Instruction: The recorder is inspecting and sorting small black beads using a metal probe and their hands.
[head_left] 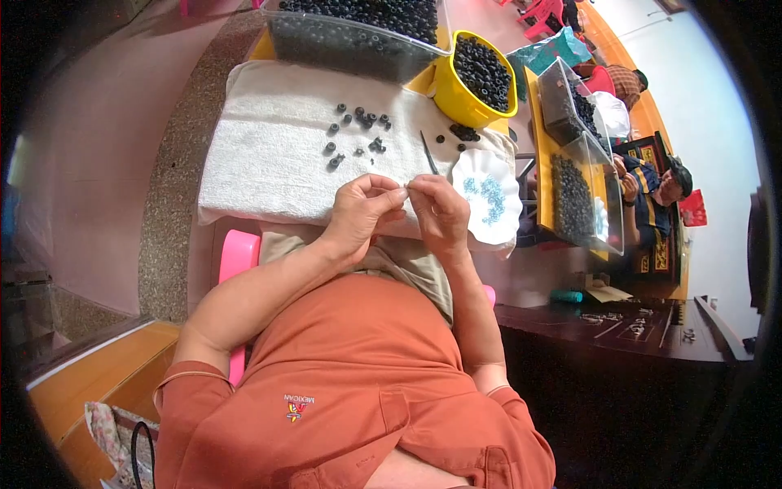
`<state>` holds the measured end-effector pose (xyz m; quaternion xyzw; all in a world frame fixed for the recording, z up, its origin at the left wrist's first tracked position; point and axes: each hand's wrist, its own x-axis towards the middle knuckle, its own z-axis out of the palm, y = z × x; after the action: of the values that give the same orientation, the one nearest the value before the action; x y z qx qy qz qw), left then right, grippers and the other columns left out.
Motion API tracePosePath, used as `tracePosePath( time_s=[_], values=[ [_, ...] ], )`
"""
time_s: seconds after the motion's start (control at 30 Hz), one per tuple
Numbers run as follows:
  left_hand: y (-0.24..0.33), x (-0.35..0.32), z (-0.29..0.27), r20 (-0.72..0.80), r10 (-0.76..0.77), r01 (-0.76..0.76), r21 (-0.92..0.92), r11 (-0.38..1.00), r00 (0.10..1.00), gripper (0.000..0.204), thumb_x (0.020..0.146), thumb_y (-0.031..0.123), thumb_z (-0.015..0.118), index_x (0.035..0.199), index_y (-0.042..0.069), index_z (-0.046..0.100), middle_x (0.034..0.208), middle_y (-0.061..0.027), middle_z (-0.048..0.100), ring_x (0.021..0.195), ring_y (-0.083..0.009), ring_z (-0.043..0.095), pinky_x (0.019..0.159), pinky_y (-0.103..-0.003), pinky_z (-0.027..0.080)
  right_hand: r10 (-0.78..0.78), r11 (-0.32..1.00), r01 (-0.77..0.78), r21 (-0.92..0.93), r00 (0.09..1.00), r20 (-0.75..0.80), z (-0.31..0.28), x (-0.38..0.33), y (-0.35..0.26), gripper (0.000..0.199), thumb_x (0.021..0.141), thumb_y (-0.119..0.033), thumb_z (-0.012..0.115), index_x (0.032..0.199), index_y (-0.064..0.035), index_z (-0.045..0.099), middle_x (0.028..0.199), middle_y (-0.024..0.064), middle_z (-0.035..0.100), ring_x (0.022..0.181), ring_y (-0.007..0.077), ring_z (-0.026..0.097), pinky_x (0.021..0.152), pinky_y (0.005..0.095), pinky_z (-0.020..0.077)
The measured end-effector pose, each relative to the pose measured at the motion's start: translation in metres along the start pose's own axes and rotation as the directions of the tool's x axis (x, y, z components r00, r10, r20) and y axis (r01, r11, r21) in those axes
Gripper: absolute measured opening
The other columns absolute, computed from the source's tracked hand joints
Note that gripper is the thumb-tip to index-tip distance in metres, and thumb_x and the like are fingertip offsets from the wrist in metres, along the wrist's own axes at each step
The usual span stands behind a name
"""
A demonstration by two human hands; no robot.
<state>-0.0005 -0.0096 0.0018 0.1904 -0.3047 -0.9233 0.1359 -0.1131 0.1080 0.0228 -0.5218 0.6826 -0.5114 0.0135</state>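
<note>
My left hand [365, 208] and my right hand [440, 212] meet at the front edge of a white towel [269, 155]. Each pinches thumb against forefinger, and the fingertips nearly touch. Whatever lies between them is too small to make out. Past my hands, several small black ring-shaped parts [367, 119] are scattered on the towel. A thin dark pointed tool, perhaps tweezers [428, 152], lies just beyond my right hand. Right of that hand stands a white scalloped dish [507, 226] with small light-blue pieces [485, 200] inside.
At the back stand a clear bin [350, 55] and a yellow bucket [450, 102], both full of black parts. A few more black parts [463, 132] lie by the bucket. Further right, another person [652, 191] sits beside clear boxes [590, 191] on a yellow table.
</note>
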Motion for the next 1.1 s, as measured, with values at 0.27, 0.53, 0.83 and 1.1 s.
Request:
tracePosePath(
  time_s=[0.27,0.53,0.83,1.1],
  values=[
    [-0.006,0.000,-0.001,-0.015,0.057,-0.056,0.041,0.998,0.998,0.010,0.088,0.005,0.069,0.095,0.006,0.061,0.085,-0.0019,0.064,0.078,-0.0111,0.064,0.073,-0.026,0.056,0.082,0.997,-0.083,0.009,0.994,0.075,-0.005,0.001,0.001,0.014,0.085,0.007,0.064,0.098,0.0006,0.064,0.094,0.0118,0.065,0.083,0.0189,0.065,0.069,0.0278,0.0516],
    [-0.001,-0.001,0.002,-0.018,0.078,-0.079,-0.030,0.996,0.997,0.009,0.088,0.005,0.069,0.093,0.006,0.062,0.084,-0.0016,0.064,0.075,-0.0096,0.062,0.071,-0.025,0.054,-0.143,0.970,0.147,-0.192,0.989,0.039,0.001,0.001,-0.006,0.028,0.077,0.004,0.071,0.104,-0.0001,0.063,0.098,0.0149,0.065,0.085,0.0281,0.065,0.072,0.0336,0.0532],
    [0.004,-0.004,0.006,-0.045,0.065,-0.065,0.008,0.998,0.997,0.008,0.087,0.001,0.068,0.090,0.003,0.061,0.082,-0.0029,0.065,0.073,-0.0084,0.063,0.066,-0.022,0.054,-0.349,0.827,0.332,-0.454,0.936,0.047,0.006,0.002,-0.012,0.036,0.072,0.000,0.074,0.106,0.0019,0.064,0.093,0.0140,0.065,0.083,0.0304,0.065,0.072,0.0373,0.0545],
    [-0.006,0.002,-0.002,-0.018,0.106,-0.103,0.098,0.990,0.994,0.009,0.088,0.001,0.067,0.091,0.005,0.060,0.085,-0.0032,0.066,0.074,-0.0094,0.064,0.066,-0.022,0.054,-0.349,0.832,0.327,-0.448,0.936,0.034,0.007,0.001,-0.010,0.051,0.070,0.002,0.076,0.116,0.0056,0.057,0.087,0.0170,0.067,0.077,0.0313,0.067,0.066,0.0368,0.0550]
  ],
)
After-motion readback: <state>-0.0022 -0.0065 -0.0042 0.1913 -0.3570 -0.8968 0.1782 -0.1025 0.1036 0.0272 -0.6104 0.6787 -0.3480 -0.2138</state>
